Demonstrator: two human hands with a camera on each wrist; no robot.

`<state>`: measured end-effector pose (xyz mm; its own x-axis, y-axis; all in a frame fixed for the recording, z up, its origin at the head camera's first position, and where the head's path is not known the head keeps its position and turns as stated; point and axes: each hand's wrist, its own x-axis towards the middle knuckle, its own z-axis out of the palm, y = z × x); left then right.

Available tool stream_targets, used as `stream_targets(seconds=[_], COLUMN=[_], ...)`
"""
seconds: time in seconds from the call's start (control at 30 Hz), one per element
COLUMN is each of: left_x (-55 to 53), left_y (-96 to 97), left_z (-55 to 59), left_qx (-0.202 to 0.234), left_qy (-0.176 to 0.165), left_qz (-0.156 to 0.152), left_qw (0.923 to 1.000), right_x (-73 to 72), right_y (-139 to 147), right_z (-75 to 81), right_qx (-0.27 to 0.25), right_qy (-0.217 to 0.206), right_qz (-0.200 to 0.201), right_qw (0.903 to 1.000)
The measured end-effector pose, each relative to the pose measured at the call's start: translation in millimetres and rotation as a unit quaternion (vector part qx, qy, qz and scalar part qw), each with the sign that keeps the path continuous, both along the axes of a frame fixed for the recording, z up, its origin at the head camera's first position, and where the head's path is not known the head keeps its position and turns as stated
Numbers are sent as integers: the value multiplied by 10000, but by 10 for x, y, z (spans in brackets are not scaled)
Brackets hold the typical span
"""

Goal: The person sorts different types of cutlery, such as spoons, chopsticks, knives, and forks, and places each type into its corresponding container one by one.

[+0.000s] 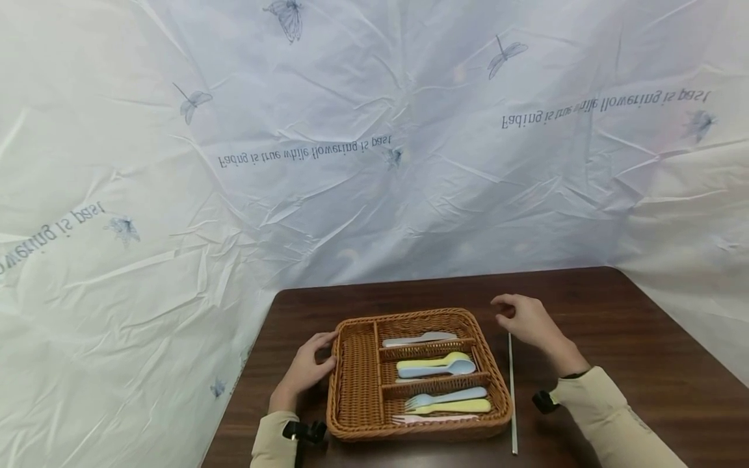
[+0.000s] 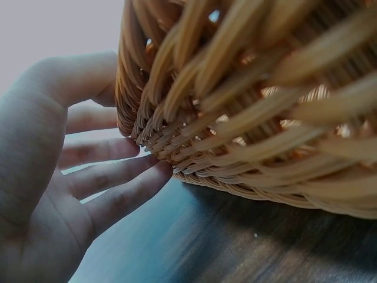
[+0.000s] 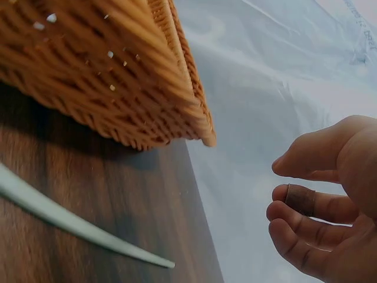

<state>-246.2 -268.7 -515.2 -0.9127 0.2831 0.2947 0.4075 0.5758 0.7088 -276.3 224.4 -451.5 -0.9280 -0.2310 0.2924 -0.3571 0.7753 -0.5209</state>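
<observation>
A brown wicker basket [image 1: 354, 383] with dividers rests on the table. My left hand [image 1: 307, 367] is at its left wall, with fingertips [image 2: 162, 171] touching the weave low down. To the basket's right my right hand [image 1: 526, 320] hovers with loosely bent fingers and holds nothing; a brown band [image 3: 300, 200] wraps one finger. Below that hand a slim, pale chopstick [image 1: 512, 396] lies along the basket's right side. Inside, the back section holds a pale knife [image 1: 418, 339], the middle one a yellow spoon [image 1: 430, 363] and a blue spoon [image 1: 462, 368], the front one a blue fork [image 1: 447, 396].
A yellow utensil [image 1: 462, 407] and a pale pink fork [image 1: 433, 419] share the front section. Dark wood tabletop [image 1: 614, 338] surrounds the basket. White printed sheeting [image 1: 409, 214] hangs behind the table and on both sides.
</observation>
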Motion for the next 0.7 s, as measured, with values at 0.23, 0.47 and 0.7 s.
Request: stream_targets(seconds=[0.23,0.47,0.7], left_x=[-7,0,-11], left_y=[-10,-1,2], left_z=[0,-8,-17], left_qx=[99,75,83], left_qy=[-17,-30,-53], left_qz=[-54,-68,0], left_qw=[9999,9999,10000], right_x=[37,58,93], right_y=[67,159,238], right_z=[-29,-105,-163], right_qx=[62,211,292], right_qy=[-127,-105,-180], right_qz=[-104,-206,-306], right_qw=[9998,9995,9989])
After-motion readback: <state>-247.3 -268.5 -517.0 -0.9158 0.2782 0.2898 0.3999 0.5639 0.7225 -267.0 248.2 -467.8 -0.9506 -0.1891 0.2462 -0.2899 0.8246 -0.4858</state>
